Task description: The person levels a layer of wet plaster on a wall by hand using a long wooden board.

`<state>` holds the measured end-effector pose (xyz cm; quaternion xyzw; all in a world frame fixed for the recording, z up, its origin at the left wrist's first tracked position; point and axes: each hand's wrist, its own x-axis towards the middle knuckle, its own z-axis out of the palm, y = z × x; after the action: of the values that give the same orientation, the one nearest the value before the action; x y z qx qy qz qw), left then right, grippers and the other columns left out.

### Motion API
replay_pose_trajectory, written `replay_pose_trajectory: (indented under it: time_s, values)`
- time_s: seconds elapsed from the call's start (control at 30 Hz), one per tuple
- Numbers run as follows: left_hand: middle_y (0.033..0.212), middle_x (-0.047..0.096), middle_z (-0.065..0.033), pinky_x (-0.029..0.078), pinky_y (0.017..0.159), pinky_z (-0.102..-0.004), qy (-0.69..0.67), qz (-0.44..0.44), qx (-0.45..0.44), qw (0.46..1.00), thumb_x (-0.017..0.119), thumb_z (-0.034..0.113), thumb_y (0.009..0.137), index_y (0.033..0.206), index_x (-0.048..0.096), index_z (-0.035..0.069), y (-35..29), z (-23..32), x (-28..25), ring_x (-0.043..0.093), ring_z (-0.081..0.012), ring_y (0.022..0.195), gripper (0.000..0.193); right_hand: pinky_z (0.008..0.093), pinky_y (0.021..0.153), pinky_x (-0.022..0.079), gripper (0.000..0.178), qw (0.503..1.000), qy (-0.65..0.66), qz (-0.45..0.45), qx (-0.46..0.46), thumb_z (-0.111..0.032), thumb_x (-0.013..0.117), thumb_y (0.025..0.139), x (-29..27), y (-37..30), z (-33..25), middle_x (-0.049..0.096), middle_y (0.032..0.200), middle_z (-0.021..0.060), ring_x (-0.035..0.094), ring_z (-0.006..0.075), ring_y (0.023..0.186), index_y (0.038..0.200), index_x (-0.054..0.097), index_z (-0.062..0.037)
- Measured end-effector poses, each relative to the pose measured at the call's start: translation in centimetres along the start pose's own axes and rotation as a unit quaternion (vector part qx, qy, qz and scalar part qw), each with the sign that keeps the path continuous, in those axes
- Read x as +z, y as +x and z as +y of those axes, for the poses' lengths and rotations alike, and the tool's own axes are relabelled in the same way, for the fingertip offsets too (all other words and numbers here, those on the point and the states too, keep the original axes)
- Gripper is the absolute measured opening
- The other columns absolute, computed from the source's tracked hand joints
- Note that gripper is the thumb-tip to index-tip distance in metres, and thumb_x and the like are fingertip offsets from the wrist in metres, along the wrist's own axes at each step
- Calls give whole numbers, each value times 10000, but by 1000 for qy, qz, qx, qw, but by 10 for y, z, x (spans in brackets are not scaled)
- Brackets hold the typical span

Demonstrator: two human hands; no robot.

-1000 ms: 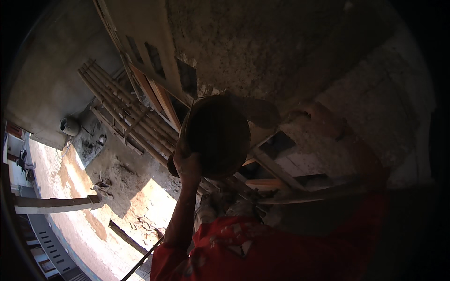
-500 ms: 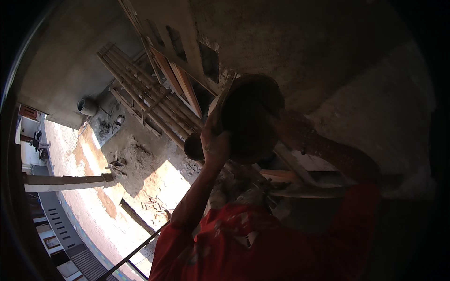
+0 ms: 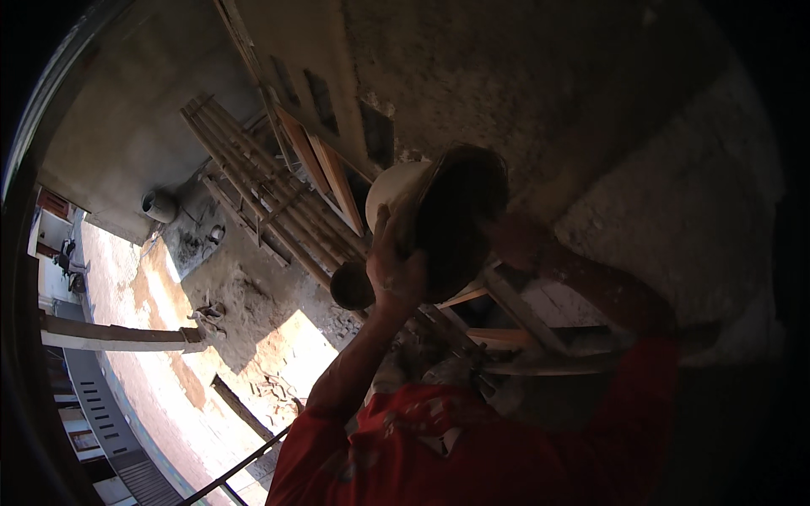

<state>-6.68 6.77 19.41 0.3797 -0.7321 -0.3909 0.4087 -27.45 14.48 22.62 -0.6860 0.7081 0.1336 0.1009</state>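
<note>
A round bucket [image 3: 403, 196], pale outside and dark within, is tipped on its side in front of me. Its mouth faces right, toward the rough wall. My left hand [image 3: 396, 271] grips it from the left and below, fingers spread along the outer wall. At the right edge of the mouth is my right hand [image 3: 519, 239], dark and smeared. Its fingers do not show clearly, so I cannot make out whether it holds anything. What lies inside the bucket is lost in shadow. A smaller dark round container [image 3: 351, 285] appears just left of my left wrist.
Bamboo poles [image 3: 270, 194] lashed together stretch away to the far left. Wooden beams [image 3: 527, 312] run below the bucket. A plastered wall [image 3: 540, 84] rises ahead and to the right. Far below on the sunlit floor are rubble [image 3: 274, 384] and a drum-like container [image 3: 158, 205].
The bucket has tilted further, showing more of its pale outer side. My left hand has turned with it. My right hand has shifted slightly down at the mouth's right edge.
</note>
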Motion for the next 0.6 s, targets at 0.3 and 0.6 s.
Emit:
replay_pose_trajectory:
  time_s: [0.3,0.6]
  values:
    - [1235,555,-244,443,959,-370,-136,24,-44,989,530,24,653,1281,488,-16,4,-17,-18,572,-331,1131,631,379,756,522,317,934,254,172,-185,-166,562,870,70,11,1,639,969,138,649,255,865,1146,543,-12]
    - [1166,597,-149,434,962,-316,-268,62,-83,958,507,-23,664,1285,461,-53,14,-35,-36,574,-213,1085,623,379,814,513,379,939,273,175,-111,-153,618,841,14,17,-4,643,1046,160,642,291,937,1184,541,-11]
